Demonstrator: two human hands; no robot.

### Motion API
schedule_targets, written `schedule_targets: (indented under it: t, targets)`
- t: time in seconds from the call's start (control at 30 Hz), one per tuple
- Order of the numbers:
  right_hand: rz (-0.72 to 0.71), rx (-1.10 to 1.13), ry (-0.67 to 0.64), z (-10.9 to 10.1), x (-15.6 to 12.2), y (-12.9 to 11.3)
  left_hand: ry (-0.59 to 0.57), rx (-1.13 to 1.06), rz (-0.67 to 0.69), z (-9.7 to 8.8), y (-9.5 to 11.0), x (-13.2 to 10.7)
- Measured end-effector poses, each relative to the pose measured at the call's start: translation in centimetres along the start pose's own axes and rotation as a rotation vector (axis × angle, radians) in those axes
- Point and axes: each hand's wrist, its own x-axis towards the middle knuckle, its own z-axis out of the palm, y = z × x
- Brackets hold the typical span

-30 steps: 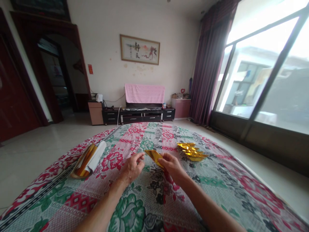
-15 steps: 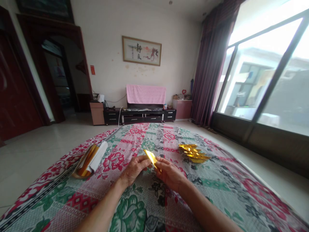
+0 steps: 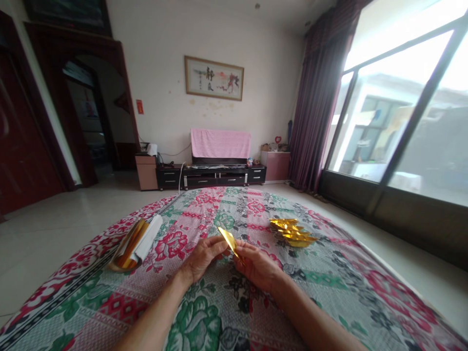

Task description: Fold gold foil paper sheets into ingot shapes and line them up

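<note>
A small folded piece of gold foil paper (image 3: 228, 239) is held between both hands just above a floral cloth (image 3: 226, 302). My left hand (image 3: 202, 258) pinches its left side with fingers closed. My right hand (image 3: 258, 265) grips its lower right end, fingers curled. A pile of folded gold paper pieces (image 3: 291, 231) lies on the cloth to the right, beyond my right hand. A rolled stack of gold and white sheets (image 3: 137, 243) lies to the left of my left hand.
The cloth covers a round surface with tiled floor (image 3: 54, 229) around it. Against the far wall stands a low dark cabinet (image 3: 210, 175) with a pink cloth over a screen. Large windows (image 3: 402, 112) and a purple curtain are on the right.
The gold paper has been turned from lying flat to standing more on edge. Both hands have drawn closer together around it.
</note>
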Motion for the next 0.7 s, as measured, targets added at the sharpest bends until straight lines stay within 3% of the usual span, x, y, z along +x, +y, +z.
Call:
schedule_targets:
  t: [0.5, 0.7]
  targets:
    - [0.069, 0.114, -0.013, -0.11, -0.10, -0.18, -0.004, -0.030, -0.015, -0.21, -0.29, 0.10]
    - [0.044, 0.000, 0.046, 0.09, -0.01, -0.18, 0.131, -0.040, 0.031, 0.68, 0.36, -0.03]
